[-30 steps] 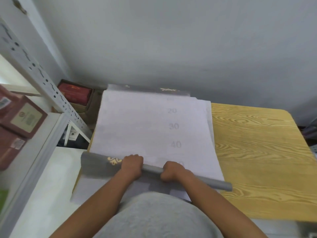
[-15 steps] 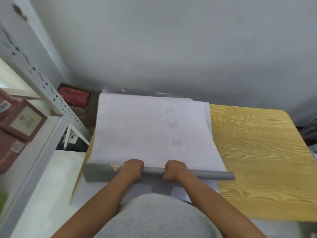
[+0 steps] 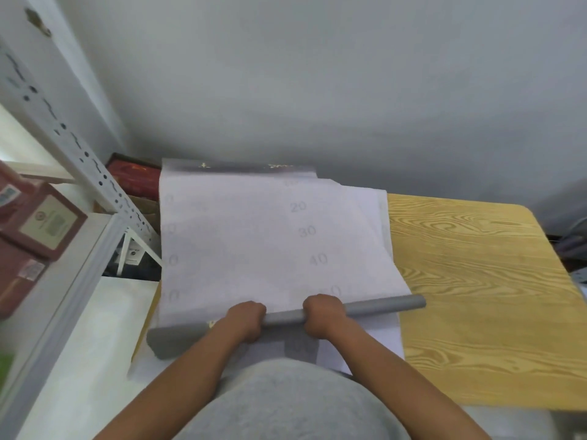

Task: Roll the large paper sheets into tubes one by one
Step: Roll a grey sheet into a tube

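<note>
Gray roll (image 3: 378, 309) crosswise, left-right

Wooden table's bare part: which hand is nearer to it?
Right. The right hand grips the grey roll beside the bare wooden table; the left hand grips farther left.

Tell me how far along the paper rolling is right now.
Early. Done: only the near edge of the top paper sheet is wound into a grey roll, looser at its left end. In hand: left hand and right hand both grip that roll. Left: most of the sheet lies flat toward the wall, and more sheets show underneath on the wooden table.
</note>
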